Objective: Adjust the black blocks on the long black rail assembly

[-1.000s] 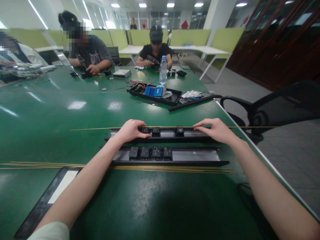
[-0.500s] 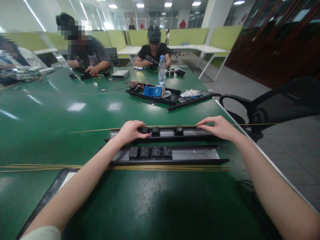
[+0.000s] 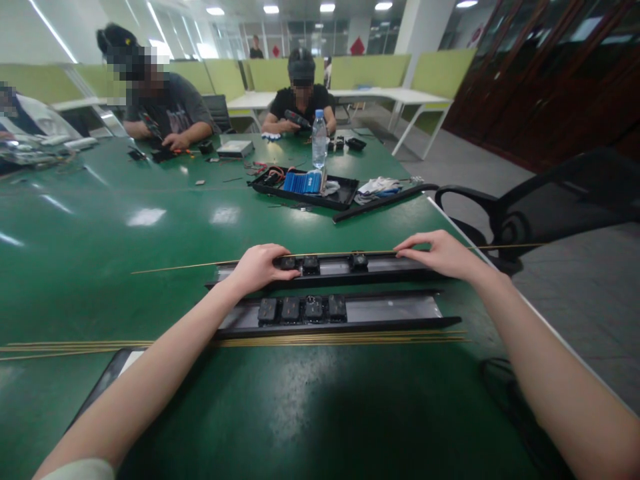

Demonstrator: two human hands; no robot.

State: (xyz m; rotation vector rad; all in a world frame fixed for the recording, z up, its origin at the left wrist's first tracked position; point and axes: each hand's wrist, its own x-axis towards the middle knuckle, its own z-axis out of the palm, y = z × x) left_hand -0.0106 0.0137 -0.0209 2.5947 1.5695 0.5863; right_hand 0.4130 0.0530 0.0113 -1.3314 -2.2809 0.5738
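A long thin brass rod [image 3: 345, 253] runs along the back edge of the rear black channel [image 3: 330, 282]. My left hand [image 3: 263, 267] is at the channel's left part, fingers closed around the rod and the leftmost black block [image 3: 289, 263]. Two more black blocks, one at the middle [image 3: 311, 265] and one further right [image 3: 359, 261], sit in this channel. My right hand [image 3: 433, 250] pinches the rod near the channel's right end. In front lies a second channel [image 3: 390, 309] with several black blocks [image 3: 291, 309] side by side.
Several brass rods [image 3: 350, 339] lie before the front channel. A dark flat case [image 3: 103, 387] is under my left forearm. Farther back are a black tray [image 3: 345, 193], a bottle [image 3: 319, 140], gloves [image 3: 377, 189] and a black strip [image 3: 385, 203]. People work across the green table [image 3: 190, 233].
The view has shifted slightly, moving the background a little left. Both hands keep their hold, and the rod and blocks stay almost in place.
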